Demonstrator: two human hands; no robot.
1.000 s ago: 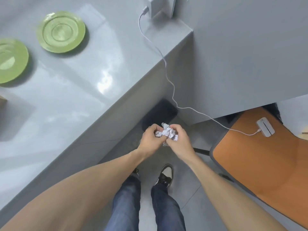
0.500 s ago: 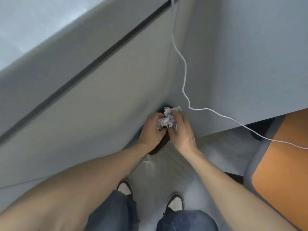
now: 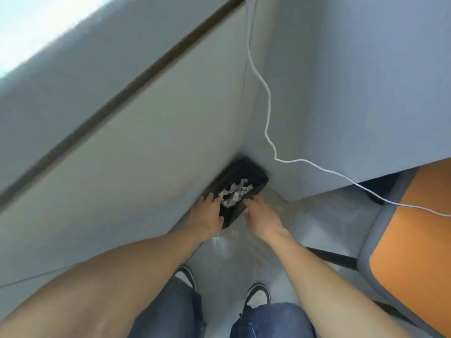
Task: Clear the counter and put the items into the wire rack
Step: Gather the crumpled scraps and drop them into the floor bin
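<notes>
A crumpled white paper wad (image 3: pixel 234 192) lies over the mouth of a black bin (image 3: pixel 253 173) that stands on the floor in the corner below the counter. My left hand (image 3: pixel 208 214) is just left of the bin's near rim, fingers spread, holding nothing. My right hand (image 3: pixel 261 213) hovers at the bin's right near edge, also with fingers apart and empty. The paper is free of both hands. No wire rack is in view.
The grey counter side panel (image 3: pixel 146 147) rises on the left and a grey wall (image 3: pixel 353 93) on the right. A white cable (image 3: pixel 267 118) hangs down the corner toward an orange chair seat (image 3: pixel 415 252). My shoes and jeans are below.
I bent down toward the floor; the counter top left the view. Both hands, which were squeezing the paper wad together, have parted and let it go into the black bin.
</notes>
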